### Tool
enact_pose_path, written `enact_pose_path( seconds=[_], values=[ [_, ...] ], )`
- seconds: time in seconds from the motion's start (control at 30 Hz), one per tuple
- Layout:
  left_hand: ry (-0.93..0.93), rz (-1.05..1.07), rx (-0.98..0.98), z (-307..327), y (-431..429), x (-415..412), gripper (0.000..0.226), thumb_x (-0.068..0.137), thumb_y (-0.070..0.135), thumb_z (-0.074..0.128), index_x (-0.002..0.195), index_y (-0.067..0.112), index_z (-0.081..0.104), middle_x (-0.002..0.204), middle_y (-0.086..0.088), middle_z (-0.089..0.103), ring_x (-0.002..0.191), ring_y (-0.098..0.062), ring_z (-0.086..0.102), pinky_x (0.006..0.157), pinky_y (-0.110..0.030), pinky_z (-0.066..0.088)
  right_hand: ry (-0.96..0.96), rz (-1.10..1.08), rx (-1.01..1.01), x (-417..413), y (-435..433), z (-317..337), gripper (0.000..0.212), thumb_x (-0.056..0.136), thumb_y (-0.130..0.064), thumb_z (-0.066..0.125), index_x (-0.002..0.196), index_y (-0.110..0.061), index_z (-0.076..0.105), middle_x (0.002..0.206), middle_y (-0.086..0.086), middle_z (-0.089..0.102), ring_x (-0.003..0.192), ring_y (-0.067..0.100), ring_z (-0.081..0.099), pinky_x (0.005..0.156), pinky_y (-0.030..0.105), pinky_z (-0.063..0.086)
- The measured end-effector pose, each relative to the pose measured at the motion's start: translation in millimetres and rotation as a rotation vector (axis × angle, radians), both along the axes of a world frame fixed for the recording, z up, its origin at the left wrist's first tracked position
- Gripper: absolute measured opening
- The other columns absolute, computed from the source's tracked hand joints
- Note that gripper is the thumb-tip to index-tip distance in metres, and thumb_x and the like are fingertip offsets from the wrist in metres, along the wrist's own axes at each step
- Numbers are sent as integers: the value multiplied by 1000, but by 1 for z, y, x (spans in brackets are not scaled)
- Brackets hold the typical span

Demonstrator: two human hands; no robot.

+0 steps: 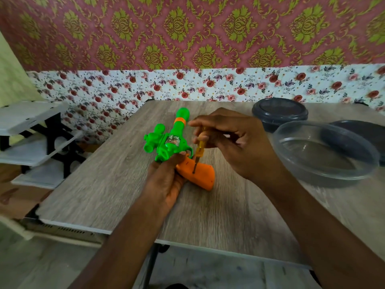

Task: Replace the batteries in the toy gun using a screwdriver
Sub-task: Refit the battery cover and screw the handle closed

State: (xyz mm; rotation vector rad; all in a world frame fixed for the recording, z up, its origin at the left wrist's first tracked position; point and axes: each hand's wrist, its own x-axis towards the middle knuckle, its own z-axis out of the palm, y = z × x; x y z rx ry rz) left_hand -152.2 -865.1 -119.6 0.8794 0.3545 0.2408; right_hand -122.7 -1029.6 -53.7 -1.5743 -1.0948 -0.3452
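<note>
The toy gun (170, 140) lies on the worktop (116, 184), green barrel pointing away, orange grip (200, 174) nearest. The left hand (166, 180) grasps it at the rear of the body. The right hand (235, 140) pinches a yellow-handled screwdriver (200, 147), its tip set on the grip. A clear bowl (325, 151) sits to the right.

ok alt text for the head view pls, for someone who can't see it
A person's right hand grips a yellow-handled screwdriver, its tip set on the orange handle of a green toy gun that the left hand holds on a wood-grain table. A clear plastic bowl and a dark lidded container sit to the right.
</note>
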Motion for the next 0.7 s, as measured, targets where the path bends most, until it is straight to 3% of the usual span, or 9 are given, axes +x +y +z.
enact_pose_path(
  seconds=[0.1, 0.23, 0.33, 0.5, 0.7],
  values=[
    [-6, 1, -6, -2, 1, 0, 24, 93, -4, 61, 115, 4, 69, 124, -29, 68, 125, -46, 61, 97, -62, 54, -121, -103, -35, 0, 1, 3, 16, 96, -6, 68, 110, -2, 75, 94, 3, 65, 86, 16, 70, 69, 40, 61],
    [-7, 11, -32, -2, 1, 0, 28, 92, -5, 62, 118, 4, 68, 123, -29, 69, 125, -47, 61, 103, -67, 48, -104, -64, -70, 2, 1, 4, 22, 101, 1, 55, 116, 5, 71, 109, 12, 71, 101, 21, 72, 85, 47, 59],
    [-16, 18, -33, 1, -1, 0, 25, 93, -8, 60, 114, 2, 68, 129, -33, 64, 129, -51, 56, 108, -69, 42, 11, -23, -2, 1, 2, 4, 31, 98, 10, 57, 126, 4, 68, 109, 16, 74, 98, 26, 76, 88, 51, 61],
    [-14, 20, -27, 1, -1, -1, 31, 92, -7, 61, 122, 1, 66, 130, -33, 64, 129, -50, 56, 107, -68, 44, -111, -163, 19, -1, 6, 4, 19, 92, -11, 75, 108, -3, 78, 88, 11, 73, 80, 19, 70, 71, 42, 58],
    [-24, -21, -18, 2, 0, -3, 23, 94, -8, 57, 113, 2, 67, 107, -23, 71, 89, -33, 71, 83, -51, 58, -53, -127, 1, -3, -2, 6, 20, 97, -1, 65, 113, 1, 75, 102, 11, 75, 96, 18, 75, 85, 45, 62]
  ],
)
